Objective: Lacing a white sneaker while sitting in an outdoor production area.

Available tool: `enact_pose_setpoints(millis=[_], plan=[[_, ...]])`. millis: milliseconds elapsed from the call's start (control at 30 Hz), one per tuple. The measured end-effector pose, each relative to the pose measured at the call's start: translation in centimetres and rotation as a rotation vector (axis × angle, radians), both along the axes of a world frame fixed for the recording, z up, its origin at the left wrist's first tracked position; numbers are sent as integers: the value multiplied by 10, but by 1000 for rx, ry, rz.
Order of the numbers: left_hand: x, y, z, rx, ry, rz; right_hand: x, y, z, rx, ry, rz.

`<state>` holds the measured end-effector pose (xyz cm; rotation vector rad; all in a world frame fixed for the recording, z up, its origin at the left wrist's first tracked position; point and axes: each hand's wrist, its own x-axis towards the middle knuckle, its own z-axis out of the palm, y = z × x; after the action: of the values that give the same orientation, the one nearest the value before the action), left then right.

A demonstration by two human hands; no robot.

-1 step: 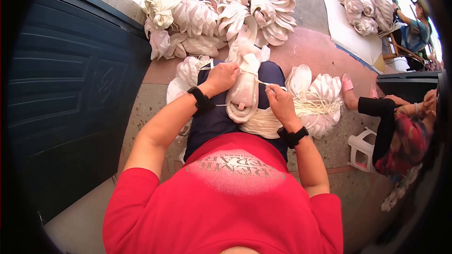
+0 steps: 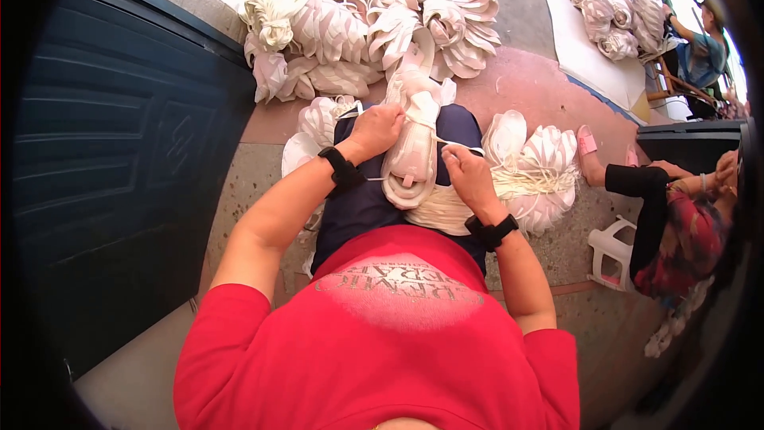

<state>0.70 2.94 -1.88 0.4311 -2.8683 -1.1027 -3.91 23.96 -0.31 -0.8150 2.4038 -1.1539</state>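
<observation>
A pale pink and white shoe upper (image 2: 412, 155) lies lengthwise on my lap between my thighs. My left hand (image 2: 377, 130) is closed in a pinch at its left edge, on what looks like a white lace; the fingertips partly hide it. To the right of the upper, my right hand (image 2: 469, 177) is closed on a white shoelace (image 2: 458, 144) that runs from the upper's middle over to my fingers. A cream bundle of laces (image 2: 440, 209) rests on my lap below the right hand.
Heaped bundles of pink and white uppers (image 2: 338, 28) lie on the floor ahead. Another tied bundle (image 2: 541, 175) is by my right knee. A dark blue door (image 2: 119, 159) stands at left. A seated person (image 2: 688, 231) and a white stool (image 2: 611, 251) are at right; another person works farther back.
My right hand has shifted very slightly to the left, and the lace near it lies a little differently. My left hand and the shoe upper look unchanged.
</observation>
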Motion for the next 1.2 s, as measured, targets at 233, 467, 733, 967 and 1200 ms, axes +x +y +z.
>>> enact_pose_setpoints(millis=[233,467,733,967,1200], plan=[[-8,-9,-11,-88,143,-134,12,-16,-3,106,-88,138],[-13,6,8,-561,93,-313,7,-30,-15,-20,-77,84],[-4,12,7,-468,86,-204,-15,-60,-18,84,-238,-28],[1,12,29,-402,-157,-240,-3,-63,-17,132,-73,-48],[9,11,28,-422,-57,-180,-2,-81,-18,329,208,34]])
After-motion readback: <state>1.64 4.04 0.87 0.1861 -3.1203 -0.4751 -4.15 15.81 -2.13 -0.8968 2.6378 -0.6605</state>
